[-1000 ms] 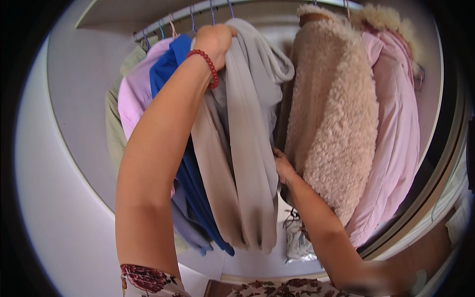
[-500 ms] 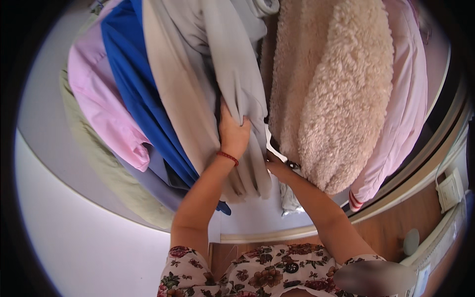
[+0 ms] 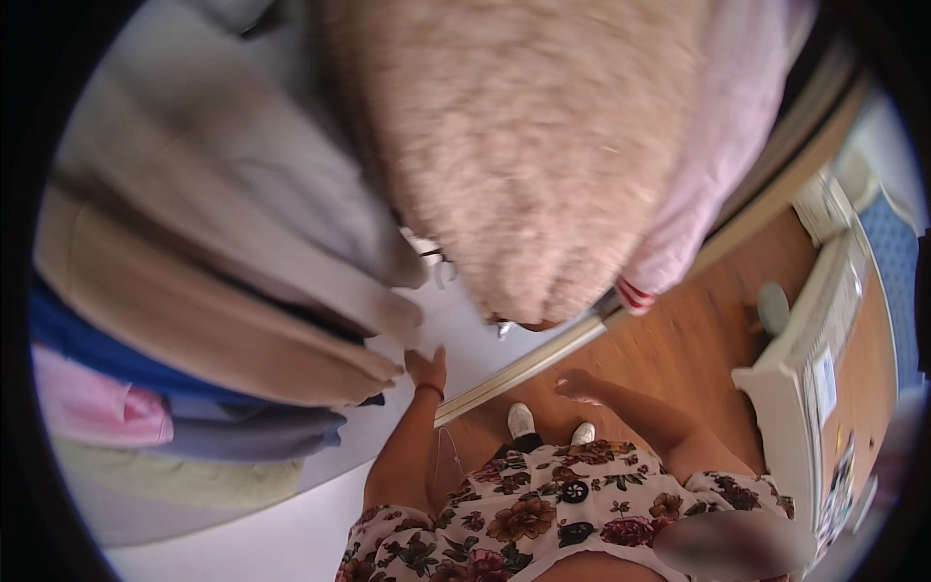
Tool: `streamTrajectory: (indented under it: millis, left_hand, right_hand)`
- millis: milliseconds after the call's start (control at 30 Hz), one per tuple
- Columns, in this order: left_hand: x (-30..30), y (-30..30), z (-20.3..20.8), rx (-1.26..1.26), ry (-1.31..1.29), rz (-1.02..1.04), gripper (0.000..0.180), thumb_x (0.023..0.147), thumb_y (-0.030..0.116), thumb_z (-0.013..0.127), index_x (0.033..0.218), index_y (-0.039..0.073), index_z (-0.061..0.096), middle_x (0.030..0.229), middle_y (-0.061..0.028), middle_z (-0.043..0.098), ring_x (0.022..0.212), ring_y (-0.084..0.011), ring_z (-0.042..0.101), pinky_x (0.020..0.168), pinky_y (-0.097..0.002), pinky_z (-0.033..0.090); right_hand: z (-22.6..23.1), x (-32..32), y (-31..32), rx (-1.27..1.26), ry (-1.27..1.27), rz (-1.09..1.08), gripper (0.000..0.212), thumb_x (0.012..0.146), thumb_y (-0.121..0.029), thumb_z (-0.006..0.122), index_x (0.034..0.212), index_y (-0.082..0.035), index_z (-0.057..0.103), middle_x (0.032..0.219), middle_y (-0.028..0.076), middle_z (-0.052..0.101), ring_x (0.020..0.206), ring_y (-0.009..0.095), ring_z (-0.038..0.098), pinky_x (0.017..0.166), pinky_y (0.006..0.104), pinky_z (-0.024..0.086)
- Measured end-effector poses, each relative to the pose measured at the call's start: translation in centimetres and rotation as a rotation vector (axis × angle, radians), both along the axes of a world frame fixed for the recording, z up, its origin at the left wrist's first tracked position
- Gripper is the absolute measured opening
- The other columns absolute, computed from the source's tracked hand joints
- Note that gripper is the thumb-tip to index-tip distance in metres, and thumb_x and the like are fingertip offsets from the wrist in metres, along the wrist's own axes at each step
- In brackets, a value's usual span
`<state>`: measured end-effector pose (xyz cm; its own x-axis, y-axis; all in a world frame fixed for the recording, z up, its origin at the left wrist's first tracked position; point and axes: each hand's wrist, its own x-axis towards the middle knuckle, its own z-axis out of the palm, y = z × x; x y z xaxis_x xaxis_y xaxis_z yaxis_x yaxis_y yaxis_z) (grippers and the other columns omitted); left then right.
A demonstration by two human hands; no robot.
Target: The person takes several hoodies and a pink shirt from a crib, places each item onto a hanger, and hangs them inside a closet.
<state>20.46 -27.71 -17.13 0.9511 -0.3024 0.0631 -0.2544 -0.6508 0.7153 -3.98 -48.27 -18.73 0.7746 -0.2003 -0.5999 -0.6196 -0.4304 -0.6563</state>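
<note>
- Seeing my left hand [image 3: 425, 369] at grey sleeve [image 3: 393, 312], inside wardrobe's front edge [image 3: 524, 370]; grip blurred, can't tell.
- My right hand [image 3: 579, 385]: outside that edge, closure unclear.
- Hard tug could stretch the cuff.

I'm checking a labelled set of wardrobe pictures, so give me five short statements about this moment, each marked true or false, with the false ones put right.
1. A thin red bracelet circles the wrist of the left hand. True.
2. The right hand grips the fluffy beige coat. False: it is apart from the coat, above the brown wooden floor.
3. A pale pink garment with a red-striped cuff hangs to the right of the coat. True.
4. Black shoes show below the person. False: the white shoes show there.
5. The left hand is near the lower end of a light-grey cloth garment. True.
</note>
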Motion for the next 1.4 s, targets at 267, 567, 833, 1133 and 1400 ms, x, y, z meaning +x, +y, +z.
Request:
streamTrajectory:
  millis: [267, 567, 833, 1133, 1400]
  left_hand:
    - [-10.0, 3.0, -7.2, 0.659, 0.284, -1.192, 0.022, 0.07, 0.028, 0.059, 0.078, 0.008, 0.06, 0.064, -0.0087, 0.061, 0.059, -0.0233, 0.06, 0.054, -0.035, 0.046]
    - [-13.4, -10.1, 1.9, -0.175, 1.159, -1.347, 0.006, 0.084, 0.004, 0.049, 0.082, 0.003, 0.055, 0.068, -0.0022, 0.054, 0.059, -0.0076, 0.051, 0.052, -0.0199, 0.041]
    - [-18.3, -15.6, 23.0, -1.331, 1.45, -2.518, 0.021, 0.083, 0.002, 0.05, 0.103, -0.001, 0.057, 0.094, -0.0151, 0.057, 0.084, -0.026, 0.055, 0.073, -0.0344, 0.045]
    - [-25.7, -9.5, 28.2, -0.977, 3.111, -2.203, 0.025, 0.09, 0.011, 0.042, 0.105, 0.009, 0.062, 0.103, -0.0189, 0.051, 0.068, -0.0185, 0.055, 0.052, -0.0232, 0.047]
    - [-28.6, -7.2, 26.3, -0.731, 3.493, -1.976, 0.033, 0.09, 0.03, 0.043, 0.102, 0.007, 0.063, 0.1, -0.0177, 0.05, 0.075, -0.0227, 0.053, 0.052, -0.0221, 0.044]
  right_hand:
    - [0.5, -7.9, 1.8, 0.373, 0.15, -0.766, 0.019, 0.074, -0.021, 0.059, 0.074, -0.003, 0.058, 0.055, 0.005, 0.052, 0.043, 0.013, 0.049, 0.04, 0.0267, 0.042]
    - [-1.5, -11.2, 5.9, 0.352, -0.112, -1.352, 0.019, 0.077, -0.018, 0.056, 0.068, -0.001, 0.056, 0.054, 0.004, 0.05, 0.043, 0.012, 0.048, 0.041, 0.0258, 0.044]
    - [-2.0, -15.3, 11.8, 0.155, -0.272, -1.928, 0.025, 0.081, -0.022, 0.056, 0.064, -0.003, 0.051, 0.053, 0.002, 0.046, 0.044, 0.011, 0.045, 0.041, 0.0251, 0.042]
    - [0.9, -15.2, 21.9, 0.21, -0.788, -2.564, 0.02, 0.082, -0.017, 0.055, 0.066, -0.007, 0.047, 0.056, 0.002, 0.046, 0.046, 0.012, 0.046, 0.048, 0.0286, 0.047]
    - [3.0, -12.0, 24.8, -0.047, -0.832, -2.677, 0.021, 0.081, -0.02, 0.053, 0.067, -0.005, 0.05, 0.057, 0.001, 0.047, 0.049, 0.009, 0.044, 0.044, 0.0238, 0.04]
